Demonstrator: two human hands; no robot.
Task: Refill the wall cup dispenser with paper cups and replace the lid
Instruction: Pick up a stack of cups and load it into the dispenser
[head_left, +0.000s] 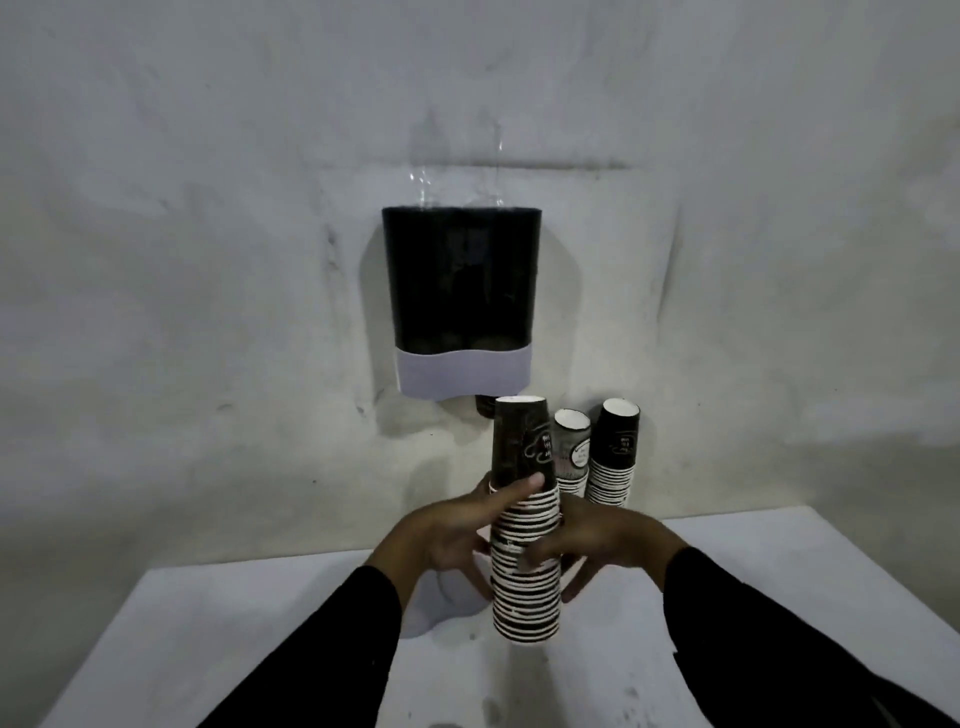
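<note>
A dark cup dispenser (461, 280) with a pale grey band along its bottom hangs on the wall, straight ahead. A cup bottom (485, 406) pokes out beneath it. Below it I hold a tall stack of upside-down black paper cups (524, 545) with white rims, just above the table. My left hand (457, 530) grips the stack's left side, thumb across its front. My right hand (597, 545) wraps its right side. A pale lid-like piece (431, 613) lies on the table behind my left wrist, partly hidden.
Two more stacks of inverted cups, a grey one (571, 452) and a black one (615, 457), stand at the table's back edge against the wall. The white table (208, 649) spreads out below my arms.
</note>
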